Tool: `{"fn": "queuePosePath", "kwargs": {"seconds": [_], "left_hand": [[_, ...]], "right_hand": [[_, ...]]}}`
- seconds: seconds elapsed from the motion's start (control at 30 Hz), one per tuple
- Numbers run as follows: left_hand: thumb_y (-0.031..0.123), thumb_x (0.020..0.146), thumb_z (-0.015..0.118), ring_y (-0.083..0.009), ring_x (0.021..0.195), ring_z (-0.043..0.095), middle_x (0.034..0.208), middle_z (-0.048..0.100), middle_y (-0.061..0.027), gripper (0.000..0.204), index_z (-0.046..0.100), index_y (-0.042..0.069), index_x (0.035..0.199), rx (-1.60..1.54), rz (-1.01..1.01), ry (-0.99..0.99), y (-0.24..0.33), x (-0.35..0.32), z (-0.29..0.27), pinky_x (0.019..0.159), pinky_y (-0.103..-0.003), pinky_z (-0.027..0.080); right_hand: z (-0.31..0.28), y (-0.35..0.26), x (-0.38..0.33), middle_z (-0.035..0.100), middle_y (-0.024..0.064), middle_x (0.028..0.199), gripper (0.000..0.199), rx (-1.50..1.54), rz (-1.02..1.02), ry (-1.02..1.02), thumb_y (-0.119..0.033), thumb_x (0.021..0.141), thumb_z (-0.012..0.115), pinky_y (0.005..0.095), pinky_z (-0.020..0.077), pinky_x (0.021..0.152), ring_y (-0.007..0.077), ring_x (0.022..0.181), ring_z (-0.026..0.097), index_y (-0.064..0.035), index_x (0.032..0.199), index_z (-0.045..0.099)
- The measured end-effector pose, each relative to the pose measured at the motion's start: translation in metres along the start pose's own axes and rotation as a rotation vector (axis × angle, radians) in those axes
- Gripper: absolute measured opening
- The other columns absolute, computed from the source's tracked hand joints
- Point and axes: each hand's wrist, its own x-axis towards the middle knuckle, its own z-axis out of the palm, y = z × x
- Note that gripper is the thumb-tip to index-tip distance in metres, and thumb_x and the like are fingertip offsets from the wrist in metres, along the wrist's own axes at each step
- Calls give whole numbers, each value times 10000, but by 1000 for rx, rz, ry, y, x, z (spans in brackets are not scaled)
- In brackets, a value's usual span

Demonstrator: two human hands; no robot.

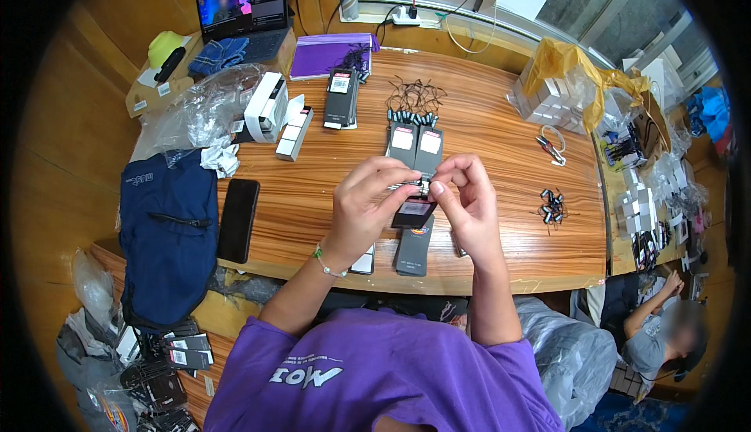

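Note:
My left hand (372, 197) and my right hand (469, 203) meet above the front middle of the table, both with thumb and fingers pinched. Between their fingertips is a dark hang tag (414, 210) with a pale label, hanging below the fingers. A small silvery part shows at its top, too fine to make out. Just beyond lie two stacks of dark tags (402, 138) with white stickers, black cords (417, 97) with small cylinder ends fanned above them. A dark grey tag (413, 250) lies beneath my hands, near the table's front edge.
More stacked tags (340, 97) lie further left, beside a white box (267, 107). A black phone (238, 221) and a navy bag (168, 232) are at left. Loose cord ends (554, 207) and a cutting tool (551, 149) lie right. Another person (665, 326) sits at the far right.

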Motion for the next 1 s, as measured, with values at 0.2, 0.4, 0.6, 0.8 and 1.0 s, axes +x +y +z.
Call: {"fn": "queuePosePath", "kwargs": {"seconds": [0.2, 0.4, 0.6, 0.8, 1.0], "left_hand": [[-17, 701, 682, -175, 752, 598, 837, 618, -82, 169, 665, 20, 865, -33, -11, -39, -2, 4, -2, 643, -270, 482], [-13, 704, 677, -174, 756, 609, 835, 632, -95, 139, 676, 10, 841, -52, -15, -245, -8, 11, -12, 654, -259, 487], [-5, 700, 684, -162, 758, 608, 836, 636, -90, 154, 685, 11, 853, -152, -136, -440, -4, 15, -19, 665, -252, 486], [-23, 691, 688, -145, 772, 600, 843, 639, -83, 176, 687, 16, 862, -299, -282, -342, -5, 9, -15, 676, -246, 480], [-35, 694, 682, -143, 782, 594, 848, 636, -87, 175, 687, 17, 861, -302, -292, -285, -7, 3, -9, 684, -242, 479]], "right_hand": [[0, -1, 6, 519, 23, 783, 190, -107, -25, -58, 24, 829, 534, 215, 426, 677, 67, 747, 526, -15, 981, 426], [-13, -10, 10, 508, 25, 771, 190, -110, 118, -279, 29, 830, 526, 219, 411, 668, 66, 732, 510, -23, 974, 412], [-25, -11, 13, 506, 16, 750, 194, -93, 217, -441, 9, 842, 529, 217, 405, 635, 68, 711, 494, -41, 985, 406], [-19, 0, 6, 508, 2, 749, 196, 160, 263, -325, -24, 867, 533, 195, 387, 622, 60, 694, 478, -56, 995, 388], [-16, 3, 6, 522, 4, 759, 214, 190, 246, -276, -11, 861, 539, 195, 402, 632, 57, 706, 493, -57, 1002, 384]]}}
